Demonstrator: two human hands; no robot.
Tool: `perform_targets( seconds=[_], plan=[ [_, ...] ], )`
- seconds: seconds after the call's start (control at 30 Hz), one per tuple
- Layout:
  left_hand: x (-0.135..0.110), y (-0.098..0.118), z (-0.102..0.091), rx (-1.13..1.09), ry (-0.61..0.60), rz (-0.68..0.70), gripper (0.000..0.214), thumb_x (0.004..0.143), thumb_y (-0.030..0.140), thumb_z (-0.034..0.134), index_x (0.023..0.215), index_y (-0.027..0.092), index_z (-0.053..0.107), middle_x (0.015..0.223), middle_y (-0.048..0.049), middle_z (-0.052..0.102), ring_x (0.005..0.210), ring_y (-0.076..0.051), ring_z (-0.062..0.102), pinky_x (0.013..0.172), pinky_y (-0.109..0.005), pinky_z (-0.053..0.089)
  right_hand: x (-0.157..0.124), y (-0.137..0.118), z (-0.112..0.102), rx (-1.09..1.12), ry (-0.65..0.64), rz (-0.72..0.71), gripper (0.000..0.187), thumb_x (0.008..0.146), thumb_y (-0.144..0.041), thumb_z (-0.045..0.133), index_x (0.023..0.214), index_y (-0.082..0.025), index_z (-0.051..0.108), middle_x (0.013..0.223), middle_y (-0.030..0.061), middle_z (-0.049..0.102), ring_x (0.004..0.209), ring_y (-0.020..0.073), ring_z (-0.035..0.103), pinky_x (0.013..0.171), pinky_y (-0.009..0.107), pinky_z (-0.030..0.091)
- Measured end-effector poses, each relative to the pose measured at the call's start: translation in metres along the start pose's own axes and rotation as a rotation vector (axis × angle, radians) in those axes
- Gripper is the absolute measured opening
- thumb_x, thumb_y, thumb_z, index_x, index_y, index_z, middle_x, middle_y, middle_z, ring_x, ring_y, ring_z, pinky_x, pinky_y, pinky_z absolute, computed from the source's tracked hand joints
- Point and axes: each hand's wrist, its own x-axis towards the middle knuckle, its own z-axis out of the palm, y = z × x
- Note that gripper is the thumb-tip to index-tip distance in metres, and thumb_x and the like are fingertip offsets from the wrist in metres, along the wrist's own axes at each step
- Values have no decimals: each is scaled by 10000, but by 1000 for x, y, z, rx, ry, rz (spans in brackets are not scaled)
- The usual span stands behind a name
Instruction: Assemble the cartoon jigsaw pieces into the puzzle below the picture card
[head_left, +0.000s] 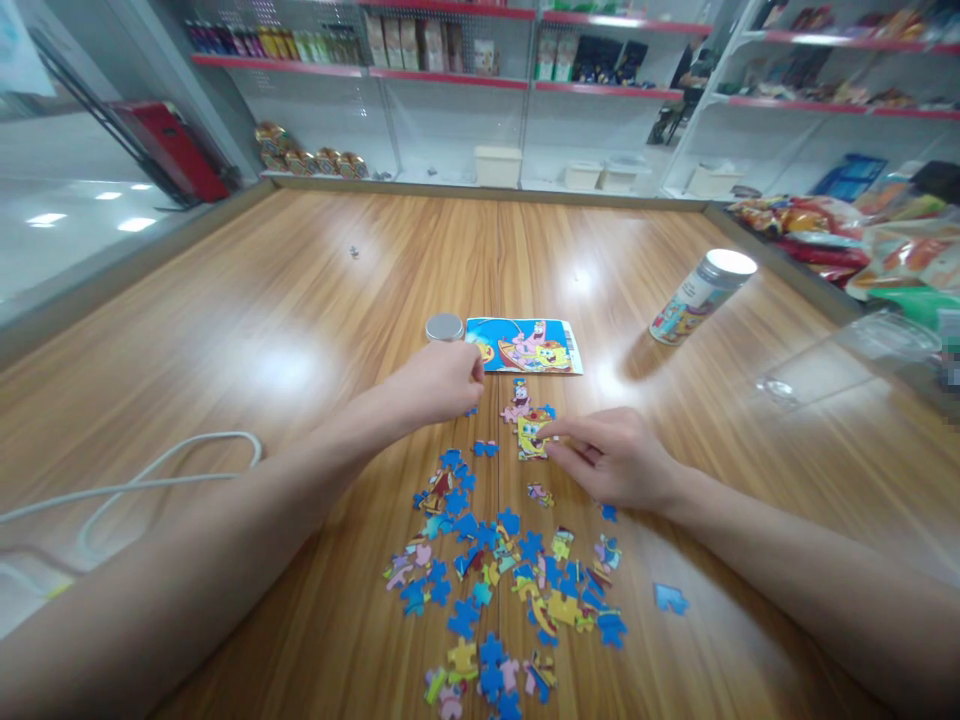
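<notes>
My left hand [444, 382] is closed, its curled fingers at the lower left corner of a picture card [541, 346] with cartoon figures; what they hold, if anything, is hidden. The thumb and index finger of my right hand [619, 455] pinch the right edge of a few joined puzzle pieces [532, 438] showing a yellow cartoon face. A pink figure made of pieces [518, 398] adjoins them above. Just below lie a small blue piece pair [485, 448] and a pink piece [539, 493]. Nearer to me spreads a loose pile of mostly blue puzzle pieces [531, 545].
A round metal lid [444, 327] lies behind my left hand. On the right stand a printed canister [697, 297] and a clear plastic container [847, 355]. A white cable [172, 480] loops at left. Snack bags [825, 235] line the right edge; shelves stand behind the table.
</notes>
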Motion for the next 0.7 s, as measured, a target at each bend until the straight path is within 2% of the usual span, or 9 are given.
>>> perform_targets(
  seconds=[0.1,0.2,0.37,0.47,0.53,0.63,0.7],
  plan=[
    [-4,-8,-9,93,-136,59,136,787,270,719,890,182,702,783,-32,705,703,-177,618,619,-285,386,1,2,1,1,-14,17,133,927,-232,632,1004,-182,727,524,-82,480,446,67,425,489,230,329],
    [-4,-10,-10,161,-197,86,107,790,290,724,816,187,709,770,-37,707,703,-179,616,616,-284,378,1,2,2,28,-49,-25,131,922,-213,623,999,-167,719,553,-69,524,470,69,464,489,231,329],
    [-2,-5,-5,200,-171,95,286,896,343,591,698,161,687,670,-66,665,615,-176,570,580,-302,349,0,3,2,40,-74,-25,128,926,-204,616,990,-168,721,590,-55,569,496,73,502,504,229,348],
    [-2,-5,-6,153,-115,149,178,873,332,643,873,167,711,765,-52,691,686,-173,597,616,-290,377,0,3,2,50,-63,-32,138,925,-191,607,993,-160,723,586,-52,570,491,74,494,503,230,349],
    [-2,-5,-8,132,-121,193,200,829,325,714,964,179,700,832,-38,703,742,-173,613,642,-280,392,1,2,2,51,-62,-32,144,926,-187,602,995,-157,725,588,-49,576,491,74,496,504,229,351],
    [-2,-4,-8,119,-177,207,111,804,259,736,870,177,701,794,-26,694,720,-166,607,632,-277,384,1,2,2,45,-74,-28,149,932,-196,595,995,-160,725,609,-39,602,505,77,521,511,228,356],
    [-2,-4,-5,89,-161,193,44,787,202,735,803,177,702,743,-19,683,682,-160,594,617,-278,372,1,2,3,45,-78,-30,151,935,-204,593,995,-163,725,607,-38,603,501,77,517,508,228,351]
  ],
)
